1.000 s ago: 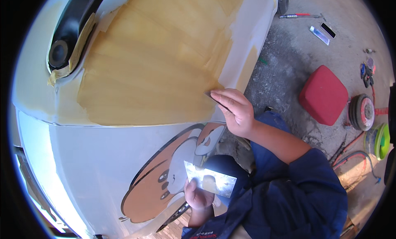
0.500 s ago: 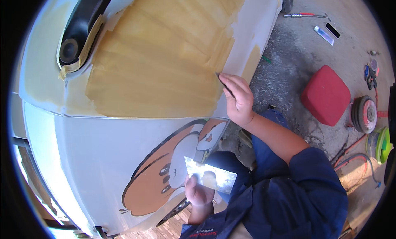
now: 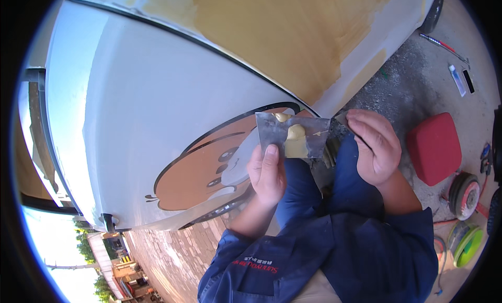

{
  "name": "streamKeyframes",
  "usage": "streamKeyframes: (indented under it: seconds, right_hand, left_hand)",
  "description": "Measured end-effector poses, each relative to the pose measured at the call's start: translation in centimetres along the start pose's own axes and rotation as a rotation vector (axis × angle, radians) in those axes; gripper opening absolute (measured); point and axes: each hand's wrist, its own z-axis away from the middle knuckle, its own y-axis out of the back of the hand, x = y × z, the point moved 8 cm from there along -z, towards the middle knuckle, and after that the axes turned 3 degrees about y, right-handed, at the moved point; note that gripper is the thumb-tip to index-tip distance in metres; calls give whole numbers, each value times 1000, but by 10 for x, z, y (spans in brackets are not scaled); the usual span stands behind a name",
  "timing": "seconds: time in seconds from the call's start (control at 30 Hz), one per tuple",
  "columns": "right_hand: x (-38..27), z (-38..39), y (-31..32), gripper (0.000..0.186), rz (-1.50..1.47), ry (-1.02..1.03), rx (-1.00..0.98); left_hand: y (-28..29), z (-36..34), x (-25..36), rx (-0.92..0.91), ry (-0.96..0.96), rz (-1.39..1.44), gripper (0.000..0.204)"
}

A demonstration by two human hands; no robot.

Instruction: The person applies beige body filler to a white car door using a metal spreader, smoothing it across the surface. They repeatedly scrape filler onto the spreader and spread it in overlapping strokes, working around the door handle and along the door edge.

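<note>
My left hand (image 3: 267,177) grips a flat metal plate (image 3: 266,130), its thumb on top. Soft yellowish putty (image 3: 296,133) lies on the plate in a thick dab and a flatter patch, with a smaller dab at the far edge. Just right of the plate, my right hand (image 3: 379,146) pinches a thin dark putty spreader (image 3: 342,119), whose tip is close to the plate's right corner. Beyond the hands, a broad coat of tan filler (image 3: 293,36) covers part of a white vehicle panel. The neighbouring panel (image 3: 130,114) bears an orange cartoon decal (image 3: 183,177).
On the ground to the right stand a red block-shaped seat (image 3: 435,148), a small wheel (image 3: 464,195) and a green bucket (image 3: 470,248). Farther off lie a tube (image 3: 456,80), a dark phone-like slab (image 3: 467,81) and a long tool (image 3: 442,45). A black door part (image 3: 109,222) juts out at lower left.
My right hand has left the filler-coated panel and come back beside the plate. The plate has risen and turned, so its putty shows clearly. My view has swung left.
</note>
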Motion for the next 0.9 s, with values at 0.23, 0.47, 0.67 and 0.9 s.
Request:
streamKeyframes:
  seconds: [0.23, 0.47, 0.67, 0.9]
  right_hand:
    - [-46, -6, -37, 33, -3, 229, -212]
    - [-42, -1, -49, 33, 2, 215, -217]
    - [-39, 0, -55, 29, -58, 156, -236]
    - [-35, 3, -62, 29, -114, 118, -267]
  left_hand:
    - [-8, 12, 14, 61, -161, -385, 35]
    - [-8, 16, 17, 95, -233, -548, 35]
    - [-12, 15, 20, 105, -286, -576, 36]
    - [-17, 17, 26, 89, -293, -624, 34]
